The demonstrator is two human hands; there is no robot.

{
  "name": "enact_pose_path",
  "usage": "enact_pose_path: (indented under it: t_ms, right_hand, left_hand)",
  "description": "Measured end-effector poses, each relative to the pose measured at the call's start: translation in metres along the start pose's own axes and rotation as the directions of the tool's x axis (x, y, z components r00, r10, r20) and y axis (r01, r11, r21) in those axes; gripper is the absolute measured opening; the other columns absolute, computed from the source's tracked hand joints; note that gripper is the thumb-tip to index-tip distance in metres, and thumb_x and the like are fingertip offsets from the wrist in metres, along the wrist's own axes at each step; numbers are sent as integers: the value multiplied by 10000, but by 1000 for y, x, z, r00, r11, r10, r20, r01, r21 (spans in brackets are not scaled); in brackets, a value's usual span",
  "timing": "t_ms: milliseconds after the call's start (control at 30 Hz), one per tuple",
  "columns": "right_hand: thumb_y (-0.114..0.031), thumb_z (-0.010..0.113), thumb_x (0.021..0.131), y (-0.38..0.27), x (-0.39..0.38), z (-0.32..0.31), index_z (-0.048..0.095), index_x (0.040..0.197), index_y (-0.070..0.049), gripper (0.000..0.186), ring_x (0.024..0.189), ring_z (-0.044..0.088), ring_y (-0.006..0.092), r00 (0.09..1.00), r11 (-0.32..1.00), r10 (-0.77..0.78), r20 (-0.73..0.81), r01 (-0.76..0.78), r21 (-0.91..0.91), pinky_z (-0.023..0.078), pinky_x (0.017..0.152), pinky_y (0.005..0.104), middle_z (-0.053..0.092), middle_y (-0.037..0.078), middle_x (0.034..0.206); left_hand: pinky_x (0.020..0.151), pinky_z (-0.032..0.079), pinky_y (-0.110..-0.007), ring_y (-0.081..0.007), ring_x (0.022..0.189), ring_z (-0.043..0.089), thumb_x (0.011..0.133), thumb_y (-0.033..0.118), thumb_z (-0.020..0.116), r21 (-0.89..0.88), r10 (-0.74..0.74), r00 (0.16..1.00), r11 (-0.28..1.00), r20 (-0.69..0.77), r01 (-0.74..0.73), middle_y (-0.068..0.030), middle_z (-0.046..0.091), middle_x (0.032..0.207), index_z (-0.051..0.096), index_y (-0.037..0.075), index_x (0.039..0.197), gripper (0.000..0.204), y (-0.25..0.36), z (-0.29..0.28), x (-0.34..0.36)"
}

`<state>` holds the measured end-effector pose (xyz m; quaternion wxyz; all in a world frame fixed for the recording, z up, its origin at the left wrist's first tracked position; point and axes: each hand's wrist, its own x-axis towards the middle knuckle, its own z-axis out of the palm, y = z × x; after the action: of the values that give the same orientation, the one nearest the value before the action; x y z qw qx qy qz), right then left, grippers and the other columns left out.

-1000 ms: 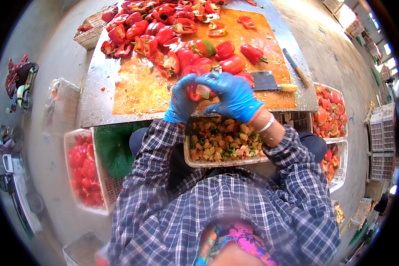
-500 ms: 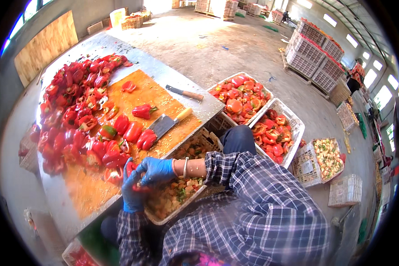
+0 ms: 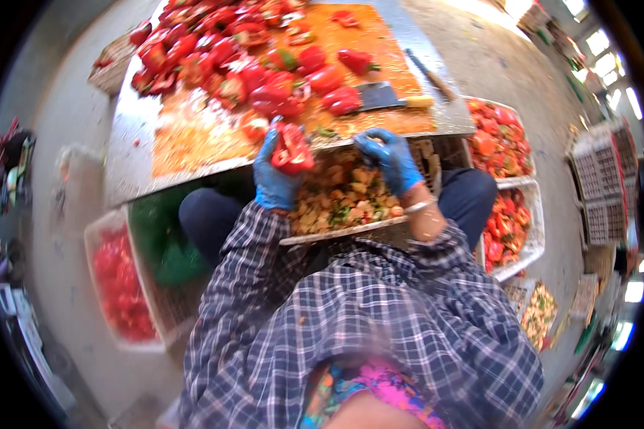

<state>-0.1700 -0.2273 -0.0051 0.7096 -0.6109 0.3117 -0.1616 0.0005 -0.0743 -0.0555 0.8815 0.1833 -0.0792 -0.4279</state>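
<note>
My left hand [image 3: 275,182], in a blue glove, grips an opened red bell pepper [image 3: 292,151], its hollow inside facing up. Over the right part of a crate [image 3: 347,232] in front of my lap is my right hand [image 3: 395,161], also gloved. Its fingers are curled together; whatever they hold is hidden. Pale pepper cores and seeds [image 3: 350,187] with green bits fill that crate. Just beyond, an orange cutting board [image 3: 383,46] carries several red peppers [image 3: 270,100], a cleaver [image 3: 381,96] with a pale handle and scattered seeds.
A knife [image 3: 431,74] lies on the metal table [image 3: 139,161], right of the board. Crates of red peppers stand right [image 3: 533,171] and left [image 3: 91,250]. Green netting [image 3: 166,236] hangs by the left crate. Farther right are a crate of cores [image 3: 539,314] and stacked crates [image 3: 599,189].
My hands were together on the red pepper; now they are apart, the left keeping the pepper and the right over the crate. The view has turned and tilted down towards my lap.
</note>
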Motion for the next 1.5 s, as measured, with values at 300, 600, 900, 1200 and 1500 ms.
enact_pose_path:
  t_ms: [300,600,900,1200,1500]
  right_hand:
    - [-208,711,843,-24,-20,58,696,1106,-99,284,953,659,251,767,590,-594,243,621,-516,522,825,332,674,113,1022]
    - [-191,711,825,8,3,82,688,883,-56,148,668,609,160,873,701,-313,373,478,-530,492,651,295,655,69,758]
    - [-326,823,650,-1,-24,40,596,1247,-183,654,1124,551,305,699,236,-656,284,548,-802,432,985,435,604,86,1198]
    - [-148,587,909,-53,-16,27,617,1145,0,280,1009,627,179,966,861,-247,75,183,474,490,940,324,663,107,1099]
    - [-148,706,786,-51,49,8,695,1047,-102,266,1027,587,290,577,66,-709,404,626,-777,427,958,414,656,96,1041]
  left_hand:
    - [1023,454,-452,-279,1184,544,1006,300,486,488,143,966,841,217,-234,-137,534,1286,408,60,1415,481,-4,16,-18]
    - [943,502,-381,-249,1091,594,956,233,582,130,-91,995,987,-30,95,-134,572,1208,450,47,1374,476,-13,-4,-9]
    - [817,552,-420,-274,1011,611,952,290,599,-99,-101,983,991,-154,87,-126,592,1103,509,82,1279,398,-10,-5,-7]
    - [924,519,-430,-311,1176,535,907,353,640,223,-139,990,965,-16,139,-195,515,1307,377,67,1417,641,1,21,-15]
    - [837,541,-349,-217,972,618,681,71,818,261,194,969,954,-155,-149,-98,606,1074,510,31,1207,611,59,41,-52]
